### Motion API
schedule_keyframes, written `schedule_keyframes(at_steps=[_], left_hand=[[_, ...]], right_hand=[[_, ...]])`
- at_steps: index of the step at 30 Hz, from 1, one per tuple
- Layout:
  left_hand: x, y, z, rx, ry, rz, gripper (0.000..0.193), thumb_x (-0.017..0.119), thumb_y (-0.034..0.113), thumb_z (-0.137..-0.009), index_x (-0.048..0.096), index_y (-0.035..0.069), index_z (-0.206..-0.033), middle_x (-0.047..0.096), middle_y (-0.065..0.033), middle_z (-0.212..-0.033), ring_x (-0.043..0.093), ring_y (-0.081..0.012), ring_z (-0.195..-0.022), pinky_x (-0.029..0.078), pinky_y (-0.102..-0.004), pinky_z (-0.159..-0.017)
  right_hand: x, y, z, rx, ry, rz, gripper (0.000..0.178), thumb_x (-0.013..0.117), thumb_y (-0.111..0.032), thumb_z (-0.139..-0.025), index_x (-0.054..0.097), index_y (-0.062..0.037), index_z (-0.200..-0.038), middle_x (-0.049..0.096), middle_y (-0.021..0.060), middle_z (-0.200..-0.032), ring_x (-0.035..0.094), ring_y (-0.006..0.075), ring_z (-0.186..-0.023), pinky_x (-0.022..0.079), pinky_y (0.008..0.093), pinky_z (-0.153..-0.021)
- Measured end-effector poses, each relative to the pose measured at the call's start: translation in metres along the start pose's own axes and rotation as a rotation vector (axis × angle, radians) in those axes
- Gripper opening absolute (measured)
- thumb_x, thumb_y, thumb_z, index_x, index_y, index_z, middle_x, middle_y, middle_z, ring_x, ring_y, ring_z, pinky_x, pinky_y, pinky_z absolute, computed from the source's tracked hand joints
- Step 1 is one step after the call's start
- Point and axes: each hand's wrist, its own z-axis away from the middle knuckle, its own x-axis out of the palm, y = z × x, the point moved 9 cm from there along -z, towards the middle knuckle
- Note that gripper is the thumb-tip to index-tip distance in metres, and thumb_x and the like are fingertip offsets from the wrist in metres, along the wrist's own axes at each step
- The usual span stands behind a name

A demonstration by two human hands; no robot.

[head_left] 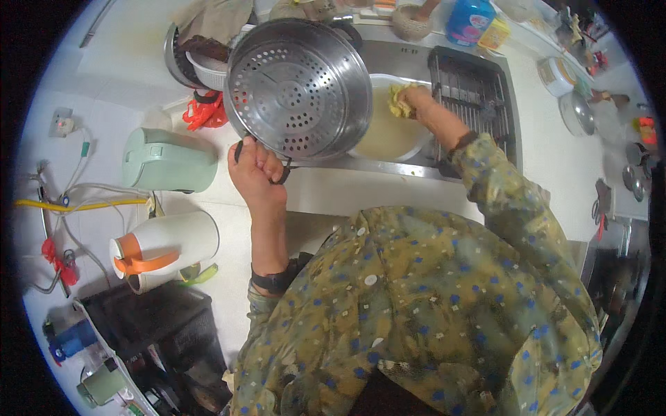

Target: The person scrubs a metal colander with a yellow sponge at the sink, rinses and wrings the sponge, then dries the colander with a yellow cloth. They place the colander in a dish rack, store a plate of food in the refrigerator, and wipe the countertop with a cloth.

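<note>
A metal steamer pot (298, 90) with a perforated bottom is tilted up, its inside showing. My left hand (258, 170) is closed round its black handle at the near side. In the sink stands a white basin (424, 149) of cloudy, pale brown water. Over that water my right hand (417, 102) grips a crumpled yellow cloth (398, 104); its fingers are partly hidden. The steamer pot overlaps the left part of the basin.
A dark dish rack (475, 104) sits right of the basin. On the left are a green kettle (170, 161), a white jug (177, 243) with an orange handle and a red plastic bag (206, 111). A blue detergent pack (470, 21) and a stone mortar (412, 24) stand behind the sink.
</note>
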Motion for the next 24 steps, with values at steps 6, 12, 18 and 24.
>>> schedule_keyframes(at_steps=[6,12,18,24], left_hand=[[0.017,0.009,-0.005,-0.012,0.083,-0.052,0.018,0.050,0.013,-0.087,0.036,0.010,-0.077,0.032,0.0024,-0.053,0.027,-0.0071,-0.037,0.022,-0.0227,-0.032],[0.019,0.012,-0.002,-0.022,0.133,-0.049,0.017,0.051,0.014,-0.087,0.038,0.010,-0.077,0.031,0.0033,-0.052,0.026,-0.0059,-0.037,0.021,-0.0215,-0.032],[0.019,0.012,0.001,-0.032,0.143,-0.091,0.016,0.051,0.014,-0.087,0.040,0.010,-0.077,0.030,0.0044,-0.052,0.025,-0.0045,-0.038,0.021,-0.0203,-0.032],[0.025,0.013,0.004,-0.035,0.135,-0.184,0.016,0.051,0.015,-0.087,0.039,0.011,-0.077,0.030,0.0049,-0.051,0.024,-0.0044,-0.037,0.019,-0.0204,-0.032]], right_hand=[[0.056,0.004,-0.020,-0.917,-0.324,0.985,0.014,0.055,-0.017,-0.072,0.065,-0.0077,-0.074,0.062,0.0175,-0.077,0.061,0.0344,-0.070,0.050,0.0424,-0.067],[0.093,0.051,-0.001,-0.927,-0.377,1.435,0.019,0.058,-0.017,-0.070,0.066,-0.0049,-0.081,0.063,0.0184,-0.080,0.061,0.0340,-0.075,0.050,0.0425,-0.070],[0.085,0.038,0.006,-0.751,-0.591,1.545,0.020,0.059,-0.021,-0.070,0.066,-0.0057,-0.080,0.063,0.0165,-0.085,0.061,0.0328,-0.080,0.050,0.0401,-0.070],[0.052,0.015,-0.041,-0.477,-0.597,1.090,0.032,0.058,-0.024,-0.076,0.059,-0.0048,-0.101,0.061,0.0120,-0.094,0.061,0.0266,-0.082,0.053,0.0388,-0.064]])
